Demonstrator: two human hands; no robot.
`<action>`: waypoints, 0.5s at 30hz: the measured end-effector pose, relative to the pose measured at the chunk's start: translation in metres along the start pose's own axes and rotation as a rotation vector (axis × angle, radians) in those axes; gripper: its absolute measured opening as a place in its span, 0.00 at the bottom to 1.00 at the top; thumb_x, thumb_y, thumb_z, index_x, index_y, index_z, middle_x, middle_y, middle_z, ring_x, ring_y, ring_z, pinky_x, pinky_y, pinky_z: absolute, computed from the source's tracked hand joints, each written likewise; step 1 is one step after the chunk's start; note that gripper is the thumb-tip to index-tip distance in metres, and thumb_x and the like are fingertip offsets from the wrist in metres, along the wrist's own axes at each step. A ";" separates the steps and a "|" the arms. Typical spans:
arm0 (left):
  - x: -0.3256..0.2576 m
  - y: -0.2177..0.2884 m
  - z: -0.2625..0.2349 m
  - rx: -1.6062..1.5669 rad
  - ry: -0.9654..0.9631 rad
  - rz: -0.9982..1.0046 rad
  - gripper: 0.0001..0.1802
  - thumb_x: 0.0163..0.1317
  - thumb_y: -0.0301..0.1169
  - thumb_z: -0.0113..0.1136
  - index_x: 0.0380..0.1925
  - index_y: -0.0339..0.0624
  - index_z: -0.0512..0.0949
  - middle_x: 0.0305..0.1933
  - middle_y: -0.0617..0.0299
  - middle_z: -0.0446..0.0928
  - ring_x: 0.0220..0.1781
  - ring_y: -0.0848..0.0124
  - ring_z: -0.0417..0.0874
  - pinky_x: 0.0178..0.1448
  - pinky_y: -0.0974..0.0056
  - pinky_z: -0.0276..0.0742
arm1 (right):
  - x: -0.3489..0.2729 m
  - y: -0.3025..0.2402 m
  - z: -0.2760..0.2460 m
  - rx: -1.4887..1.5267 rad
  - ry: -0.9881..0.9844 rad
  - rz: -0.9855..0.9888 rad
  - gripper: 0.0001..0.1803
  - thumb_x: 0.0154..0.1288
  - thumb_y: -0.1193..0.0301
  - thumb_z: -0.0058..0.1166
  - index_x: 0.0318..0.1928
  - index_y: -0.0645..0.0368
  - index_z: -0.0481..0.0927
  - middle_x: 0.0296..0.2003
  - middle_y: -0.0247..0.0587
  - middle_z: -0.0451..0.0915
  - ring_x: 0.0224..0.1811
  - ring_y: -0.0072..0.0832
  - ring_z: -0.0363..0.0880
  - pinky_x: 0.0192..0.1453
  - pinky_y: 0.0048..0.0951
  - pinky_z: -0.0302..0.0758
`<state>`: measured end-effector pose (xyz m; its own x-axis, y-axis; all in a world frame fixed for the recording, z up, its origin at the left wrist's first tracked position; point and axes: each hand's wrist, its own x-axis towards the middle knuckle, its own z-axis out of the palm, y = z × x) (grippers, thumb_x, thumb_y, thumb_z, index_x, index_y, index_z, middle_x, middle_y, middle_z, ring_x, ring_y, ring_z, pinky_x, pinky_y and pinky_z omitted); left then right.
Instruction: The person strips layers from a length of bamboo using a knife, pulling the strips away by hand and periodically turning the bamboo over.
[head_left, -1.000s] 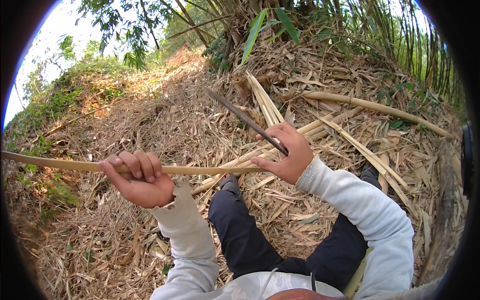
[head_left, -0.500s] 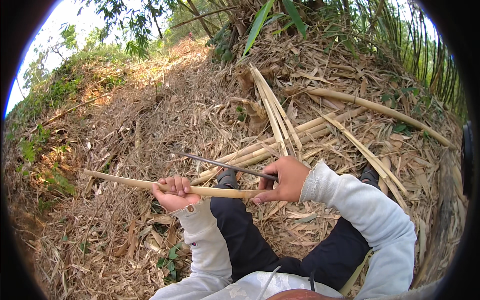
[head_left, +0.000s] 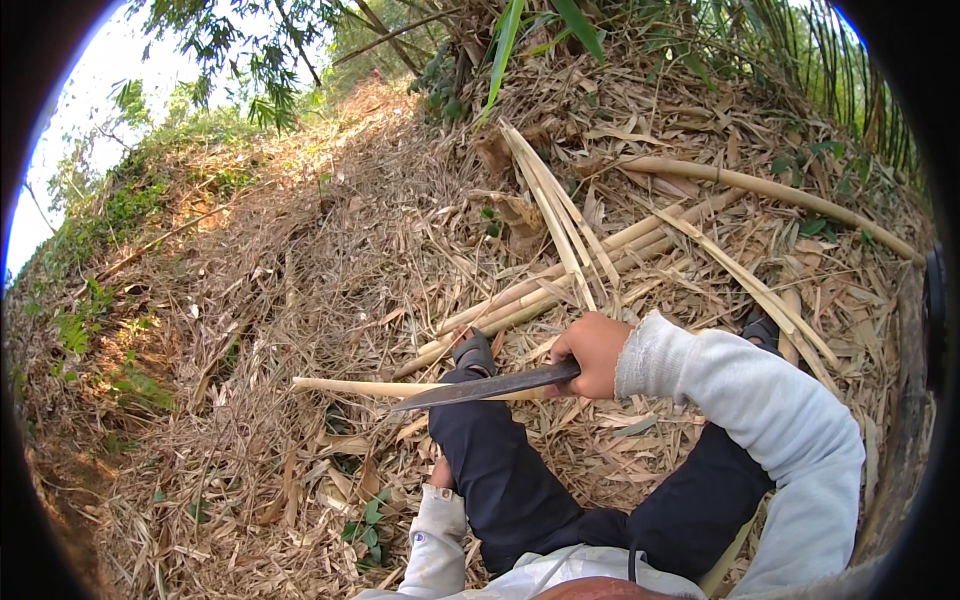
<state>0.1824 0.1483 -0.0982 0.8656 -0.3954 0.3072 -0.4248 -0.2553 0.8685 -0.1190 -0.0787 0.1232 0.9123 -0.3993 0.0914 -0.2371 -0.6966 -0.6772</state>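
Observation:
My right hand [head_left: 597, 355] is closed round the handle of a long dark-bladed knife [head_left: 480, 388], whose blade points left across my left knee. Behind the blade lies a pale split bamboo strip [head_left: 345, 386]. Its right end meets the fingers of my right hand, which appear to hold it together with the knife. Down beside my left leg, only the wrist part of my left hand [head_left: 442, 474] shows below the knee; its fingers are hidden behind the dark trouser leg.
Several split bamboo strips [head_left: 555, 210] lean on a cut stump [head_left: 520, 222] ahead. Bamboo poles [head_left: 530, 300] lie across the dry leaf litter beyond my feet. A curved pole [head_left: 770, 188] is at far right, with more strips [head_left: 745, 280] near my right sandal [head_left: 762, 328].
My left hand has let go of the bamboo strip and dropped beside my left leg. The knife blade has swung down in front of the strip, which has shifted right.

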 end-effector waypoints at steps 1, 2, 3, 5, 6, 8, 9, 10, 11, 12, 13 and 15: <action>0.006 -0.006 0.000 0.037 -0.081 0.021 0.21 0.68 0.45 0.48 0.46 0.37 0.75 0.34 0.56 0.80 0.34 0.66 0.81 0.42 0.62 0.77 | 0.002 -0.001 0.000 0.001 -0.006 0.021 0.19 0.54 0.56 0.68 0.26 0.61 0.83 0.18 0.47 0.78 0.22 0.40 0.79 0.31 0.38 0.73; 0.012 -0.010 0.002 0.079 -0.156 0.042 0.21 0.68 0.45 0.49 0.46 0.37 0.75 0.34 0.55 0.80 0.34 0.66 0.81 0.42 0.62 0.77 | 0.004 -0.001 0.000 -0.025 -0.017 0.028 0.19 0.54 0.56 0.68 0.27 0.61 0.83 0.18 0.47 0.78 0.22 0.41 0.79 0.31 0.38 0.74; 0.018 -0.014 0.005 0.111 -0.213 0.061 0.20 0.67 0.44 0.49 0.45 0.37 0.75 0.34 0.55 0.80 0.34 0.66 0.81 0.41 0.62 0.77 | 0.008 0.001 0.001 -0.051 -0.027 0.036 0.18 0.54 0.57 0.68 0.27 0.61 0.83 0.18 0.47 0.79 0.23 0.41 0.79 0.32 0.38 0.74; 0.021 -0.022 0.011 0.157 -0.301 0.088 0.19 0.66 0.43 0.50 0.45 0.38 0.76 0.33 0.55 0.80 0.33 0.65 0.81 0.41 0.62 0.77 | 0.015 0.004 0.005 -0.068 -0.027 0.038 0.18 0.54 0.57 0.68 0.27 0.61 0.83 0.19 0.47 0.79 0.24 0.41 0.80 0.32 0.38 0.74; 0.020 -0.025 0.012 0.170 -0.329 0.100 0.19 0.66 0.42 0.51 0.44 0.38 0.76 0.33 0.55 0.81 0.33 0.65 0.81 0.41 0.62 0.77 | 0.018 0.006 0.009 -0.057 -0.018 0.032 0.18 0.54 0.57 0.68 0.28 0.61 0.84 0.20 0.47 0.79 0.24 0.41 0.80 0.33 0.38 0.74; 0.019 -0.028 0.013 0.182 -0.373 0.116 0.18 0.65 0.41 0.52 0.43 0.38 0.76 0.33 0.55 0.81 0.33 0.65 0.82 0.40 0.62 0.77 | 0.021 0.007 0.010 -0.049 -0.002 0.019 0.17 0.54 0.57 0.67 0.28 0.61 0.84 0.20 0.47 0.80 0.25 0.41 0.80 0.33 0.38 0.74; 0.018 -0.030 0.015 0.185 -0.394 0.122 0.17 0.64 0.41 0.52 0.43 0.39 0.77 0.33 0.55 0.81 0.33 0.65 0.82 0.40 0.62 0.77 | 0.022 0.008 0.010 -0.051 -0.003 0.011 0.17 0.55 0.57 0.67 0.28 0.61 0.84 0.21 0.47 0.80 0.25 0.41 0.80 0.33 0.38 0.74; 0.019 -0.031 0.018 0.188 -0.413 0.129 0.16 0.64 0.40 0.53 0.43 0.39 0.77 0.33 0.55 0.81 0.32 0.64 0.82 0.40 0.62 0.77 | 0.022 0.009 0.011 -0.052 -0.004 0.003 0.17 0.55 0.58 0.67 0.28 0.61 0.84 0.21 0.47 0.80 0.25 0.41 0.80 0.33 0.38 0.75; 0.020 -0.032 0.022 0.188 -0.436 0.128 0.16 0.63 0.40 0.53 0.42 0.39 0.77 0.32 0.54 0.81 0.32 0.64 0.82 0.40 0.62 0.77 | 0.024 0.012 0.012 -0.092 -0.016 0.030 0.17 0.55 0.58 0.66 0.28 0.60 0.84 0.21 0.48 0.80 0.25 0.41 0.80 0.34 0.37 0.75; 0.021 -0.033 0.024 0.189 -0.452 0.133 0.15 0.63 0.39 0.54 0.42 0.39 0.77 0.32 0.54 0.81 0.32 0.64 0.82 0.39 0.62 0.77 | 0.023 0.014 0.012 -0.081 -0.030 0.048 0.17 0.55 0.58 0.67 0.28 0.60 0.84 0.21 0.48 0.80 0.25 0.41 0.80 0.34 0.37 0.75; 0.022 -0.034 0.026 0.185 -0.471 0.136 0.15 0.62 0.39 0.55 0.41 0.40 0.78 0.32 0.54 0.81 0.32 0.64 0.82 0.39 0.62 0.77 | 0.022 0.015 0.011 -0.071 -0.044 0.067 0.16 0.55 0.58 0.67 0.28 0.60 0.84 0.21 0.47 0.80 0.25 0.41 0.80 0.34 0.37 0.75; 0.023 -0.037 0.024 0.191 -0.495 0.144 0.14 0.61 0.37 0.56 0.41 0.40 0.78 0.32 0.54 0.81 0.31 0.63 0.82 0.39 0.62 0.77 | 0.023 0.017 0.012 -0.060 -0.061 0.079 0.16 0.55 0.57 0.67 0.29 0.59 0.84 0.21 0.47 0.80 0.25 0.42 0.80 0.34 0.37 0.75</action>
<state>0.2118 0.1273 -0.1324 0.5867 -0.7942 0.1584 -0.6103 -0.3050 0.7311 -0.0980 -0.0928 0.1051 0.9081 -0.4187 -0.0069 -0.3272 -0.6991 -0.6358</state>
